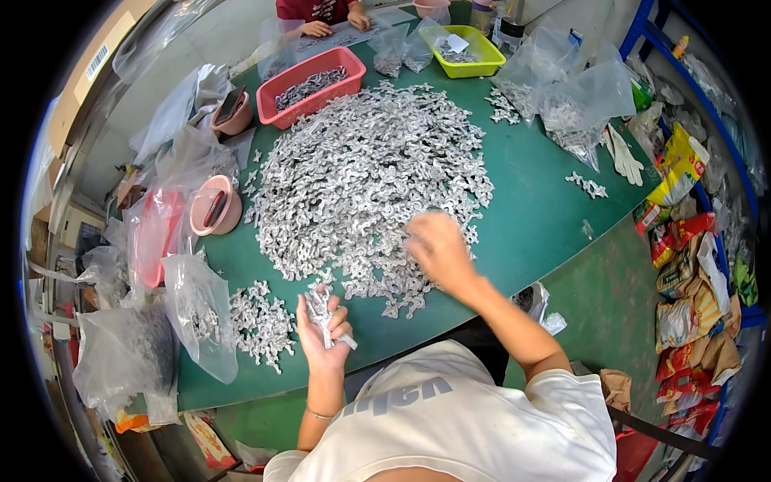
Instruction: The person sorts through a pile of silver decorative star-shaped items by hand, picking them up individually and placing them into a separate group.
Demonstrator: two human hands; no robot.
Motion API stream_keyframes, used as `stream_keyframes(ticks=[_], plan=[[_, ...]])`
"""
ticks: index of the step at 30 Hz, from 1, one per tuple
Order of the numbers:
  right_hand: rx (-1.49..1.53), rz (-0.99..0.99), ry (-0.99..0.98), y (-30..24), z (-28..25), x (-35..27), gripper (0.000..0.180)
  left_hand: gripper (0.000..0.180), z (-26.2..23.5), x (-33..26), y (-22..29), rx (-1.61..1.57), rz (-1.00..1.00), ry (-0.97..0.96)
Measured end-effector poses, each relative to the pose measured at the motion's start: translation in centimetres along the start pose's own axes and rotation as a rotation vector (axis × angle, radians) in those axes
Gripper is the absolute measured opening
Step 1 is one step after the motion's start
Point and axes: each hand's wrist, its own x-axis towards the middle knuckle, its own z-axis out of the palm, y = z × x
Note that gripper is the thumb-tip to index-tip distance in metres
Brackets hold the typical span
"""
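A broad heap of small silver-grey metal parts (pixel 369 169) covers the middle of the green table. My left hand (pixel 325 325) is closed around several of these small metal parts (pixel 320 312), palm up, at the heap's near edge. Over the right side of the heap, my right hand (pixel 438 251) has its fingers bent down toward the parts. It is smeared by motion, and its fingertips are too blurred to show whether they hold a part. A smaller pile of the same parts (pixel 263 325) lies left of my left hand.
A red tub (pixel 269 112) and a yellow-green tub (pixel 482 68) stand at the back. Pink bowls (pixel 227 217) and plastic bags (pixel 205 321) line the left side. Bags of parts (pixel 574 120) and a white glove (pixel 622 157) lie right. A person's hands (pixel 317 29) work across the table (pixel 546 209).
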Motion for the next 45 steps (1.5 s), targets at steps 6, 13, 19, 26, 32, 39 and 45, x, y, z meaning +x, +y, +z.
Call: stream_keyframes(ticks=[6,13,19,26,32,39,45], plan=[[-0.207,0.369,0.222,11.3,-3.8,1.6,0.035,0.038,0.5,0.6,0.2,-0.005,-0.049,-0.026],[-0.393,0.347,-0.008,11.5,-2.7,0.6,0.046,0.039,2.0,1.9,-1.4,0.073,-0.11,-0.065],[-0.318,0.355,-0.061,9.7,-4.4,-2.2,0.025,0.033,2.1,2.4,-0.2,0.079,-0.09,-0.062],[-0.156,0.262,0.088,8.6,-4.4,1.7,0.011,0.027,2.2,3.1,2.0,0.175,0.034,-0.113],[-0.545,0.322,-0.106,9.6,-1.1,4.7,0.011,0.03,2.4,2.8,1.2,0.186,-0.01,-0.1],[-0.717,0.257,-0.106,9.2,-0.3,4.6,0.015,0.031,1.3,2.7,1.9,0.225,0.03,-0.053],[-0.815,0.331,-0.257,8.7,-0.2,6.1,0.012,0.03,1.0,2.5,2.4,0.237,0.066,-0.001]])
